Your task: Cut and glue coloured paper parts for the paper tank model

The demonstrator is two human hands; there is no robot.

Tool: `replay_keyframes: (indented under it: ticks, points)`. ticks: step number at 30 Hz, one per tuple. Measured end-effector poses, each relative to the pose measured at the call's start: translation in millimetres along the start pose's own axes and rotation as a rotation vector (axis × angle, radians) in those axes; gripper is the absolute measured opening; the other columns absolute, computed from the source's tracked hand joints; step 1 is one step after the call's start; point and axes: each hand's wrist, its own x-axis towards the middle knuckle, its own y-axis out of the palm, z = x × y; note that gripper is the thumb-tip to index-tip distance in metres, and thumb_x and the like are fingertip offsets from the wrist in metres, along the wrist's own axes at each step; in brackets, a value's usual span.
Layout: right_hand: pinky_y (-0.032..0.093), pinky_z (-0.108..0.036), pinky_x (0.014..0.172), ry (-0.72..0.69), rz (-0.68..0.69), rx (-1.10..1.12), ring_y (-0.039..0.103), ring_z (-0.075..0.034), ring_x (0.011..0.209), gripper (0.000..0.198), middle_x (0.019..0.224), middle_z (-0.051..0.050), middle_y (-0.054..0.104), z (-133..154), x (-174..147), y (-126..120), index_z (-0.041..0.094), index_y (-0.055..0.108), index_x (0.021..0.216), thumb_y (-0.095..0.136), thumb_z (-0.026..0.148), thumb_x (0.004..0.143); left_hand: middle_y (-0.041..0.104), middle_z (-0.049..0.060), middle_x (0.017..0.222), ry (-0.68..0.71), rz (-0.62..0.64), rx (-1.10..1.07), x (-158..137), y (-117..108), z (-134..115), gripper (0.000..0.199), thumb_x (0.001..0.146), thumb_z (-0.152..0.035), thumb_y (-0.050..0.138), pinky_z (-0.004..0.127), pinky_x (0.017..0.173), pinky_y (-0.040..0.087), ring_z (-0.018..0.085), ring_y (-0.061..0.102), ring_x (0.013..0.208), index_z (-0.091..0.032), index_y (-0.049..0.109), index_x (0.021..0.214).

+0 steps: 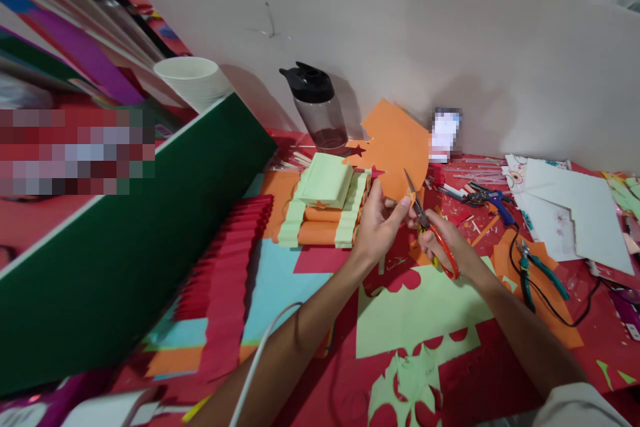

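My left hand [379,221] pinches a small piece of orange paper [412,200] between thumb and fingers. In my right hand [445,240] is a pair of scissors [443,247] with red and yellow handles, its blades pointing up and away beside the orange piece. Behind the hands lies a larger orange sheet [400,140] with a cut edge. Left of my left hand sits a stack of folded light green and orange paper [326,180]. Below the hands, a light green sheet [425,307] has curved cut-outs along its edges.
A dark green board [135,233] stands at left, near white cups [193,80]. A dark bottle [320,110] and a phone [445,135] are by the wall. On the right lie a glue gun [493,200], pliers [535,273] and white board pieces [575,207]. A white cable [260,353] crosses my left forearm.
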Motion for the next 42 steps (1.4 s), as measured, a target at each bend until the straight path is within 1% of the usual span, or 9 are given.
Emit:
replay_keyframes:
  ticks: [5,17,22,27,31,36,42]
  points:
    - [0.042,-0.026,0.055,0.031,0.001,-0.018,0.048,-0.012,0.057,0.069,0.076,0.003,0.054,0.7,-0.7,-1.2,0.023,0.058,0.124,0.048,0.085,0.094,0.067,-0.007,0.068,-0.008,0.01,-0.001,0.6,-1.0,1.6,0.037,0.092,-0.049,0.074,0.026,0.06,0.054,0.012,0.065,0.057,-0.025,0.05,0.107]
    - [0.042,-0.026,0.056,-0.001,-0.005,-0.024,0.05,-0.013,0.059,0.071,0.077,0.002,0.056,-2.0,0.0,0.1,0.024,0.056,0.127,0.045,0.086,0.095,0.066,-0.006,0.07,-0.006,0.004,-0.005,-0.1,-0.3,1.3,0.035,0.093,-0.047,0.073,0.026,0.061,0.054,0.012,0.065,0.059,-0.025,0.052,0.109]
    - [0.041,-0.027,0.055,-0.02,0.009,-0.006,0.046,-0.012,0.056,0.073,0.077,0.002,0.054,-1.0,0.2,-0.1,0.023,0.056,0.128,0.043,0.087,0.094,0.066,-0.005,0.069,-0.005,0.018,-0.016,1.0,-1.4,2.9,0.037,0.093,-0.046,0.074,0.026,0.06,0.054,0.013,0.065,0.058,-0.025,0.055,0.117]
    - [0.042,-0.027,0.055,-0.025,0.013,-0.013,0.045,-0.012,0.057,0.077,0.077,0.002,0.053,2.9,-0.8,-1.0,0.023,0.058,0.128,0.042,0.089,0.092,0.067,-0.005,0.07,-0.008,0.025,-0.026,0.6,-1.8,1.9,0.041,0.092,-0.047,0.074,0.026,0.06,0.054,0.012,0.064,0.058,-0.025,0.055,0.121]
    - [0.043,-0.027,0.057,-0.041,0.021,-0.008,0.046,-0.012,0.058,0.078,0.081,0.001,0.055,5.2,-1.5,-1.5,0.023,0.057,0.129,0.042,0.089,0.092,0.066,-0.005,0.07,-0.009,0.022,-0.026,0.2,-2.5,2.6,0.04,0.093,-0.047,0.074,0.026,0.061,0.053,0.012,0.064,0.059,-0.023,0.056,0.12]
    - [0.043,-0.027,0.056,-0.038,0.024,-0.015,0.046,-0.014,0.059,0.084,0.078,0.001,0.053,2.7,-1.3,-2.2,0.022,0.057,0.129,0.041,0.093,0.088,0.067,-0.005,0.07,0.016,0.044,-0.038,1.4,-4.6,7.3,0.038,0.094,-0.047,0.073,0.027,0.061,0.053,0.013,0.065,0.059,-0.023,0.056,0.117]
    - [0.044,-0.027,0.056,-0.028,0.022,-0.002,0.046,-0.014,0.059,0.081,0.079,0.001,0.054,3.7,-1.1,-1.7,0.023,0.058,0.129,0.043,0.092,0.089,0.067,-0.005,0.07,0.02,0.046,-0.023,1.8,-4.8,8.5,0.037,0.095,-0.047,0.072,0.026,0.061,0.052,0.013,0.065,0.06,-0.024,0.054,0.117]
